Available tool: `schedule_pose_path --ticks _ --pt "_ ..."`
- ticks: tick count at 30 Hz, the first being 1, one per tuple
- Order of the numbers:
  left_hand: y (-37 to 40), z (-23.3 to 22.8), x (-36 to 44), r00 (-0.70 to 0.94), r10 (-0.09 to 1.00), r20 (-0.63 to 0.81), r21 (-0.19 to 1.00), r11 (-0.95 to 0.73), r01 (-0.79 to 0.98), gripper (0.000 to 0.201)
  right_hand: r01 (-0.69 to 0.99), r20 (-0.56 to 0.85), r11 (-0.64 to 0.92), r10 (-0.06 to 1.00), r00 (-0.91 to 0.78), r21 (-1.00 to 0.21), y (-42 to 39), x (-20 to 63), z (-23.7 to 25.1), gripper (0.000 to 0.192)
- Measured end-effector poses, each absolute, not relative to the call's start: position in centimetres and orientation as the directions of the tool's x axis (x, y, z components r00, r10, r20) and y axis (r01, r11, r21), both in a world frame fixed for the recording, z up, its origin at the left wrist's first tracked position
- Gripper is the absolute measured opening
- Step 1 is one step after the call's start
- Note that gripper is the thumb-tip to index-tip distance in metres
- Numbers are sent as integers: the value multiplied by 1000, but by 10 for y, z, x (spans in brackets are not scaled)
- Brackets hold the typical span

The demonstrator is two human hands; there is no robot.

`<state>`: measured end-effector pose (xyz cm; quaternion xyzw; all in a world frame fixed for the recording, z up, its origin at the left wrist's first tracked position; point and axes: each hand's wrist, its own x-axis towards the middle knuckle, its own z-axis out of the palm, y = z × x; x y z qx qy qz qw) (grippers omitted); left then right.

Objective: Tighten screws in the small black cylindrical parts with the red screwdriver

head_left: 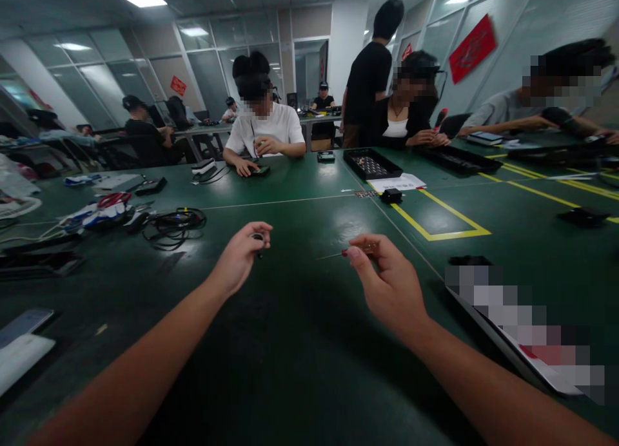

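Observation:
My left hand (240,256) is closed around a small dark piece with a rounded, ring-like edge (258,238); most of it is hidden by the fingers. Held in my right hand (387,275) is a thin screwdriver (344,252). Its slim shaft points left toward my left hand, and its reddish, see-through handle lies partly behind my fingers. Both hands are raised over the green table (290,343), apart from each other.
Coiled black cables (176,227) and other cords lie at left. A black tray with small parts (372,162) stands farther back, near yellow tape (457,234). At right lies a partly blurred flat item (503,330). Several people sit around the table; one stands behind.

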<state>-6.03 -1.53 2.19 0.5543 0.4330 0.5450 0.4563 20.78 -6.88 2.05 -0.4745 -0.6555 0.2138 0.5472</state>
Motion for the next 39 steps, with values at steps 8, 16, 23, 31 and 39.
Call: schedule_pose_path --ticks 8,16,23,31,39 --pt "-27 -22 0 203 949 240 900 -296 320 28 322 410 407 910 -61 -855 -87 204 46 17" --pt "-26 -33 -12 151 925 350 837 -381 393 35 277 433 409 901 27 -869 -64 199 21 20" --pt "-26 -34 -11 209 912 352 821 -408 400 37 304 445 430 895 -22 -850 -60 198 -1 19" --pt "-24 -34 -13 247 900 359 822 -431 373 38 394 488 436 872 38 -809 -59 200 4 16" --pt "-24 -36 -12 260 891 373 821 -447 355 40 383 483 461 874 -42 -800 -58 203 4 15"
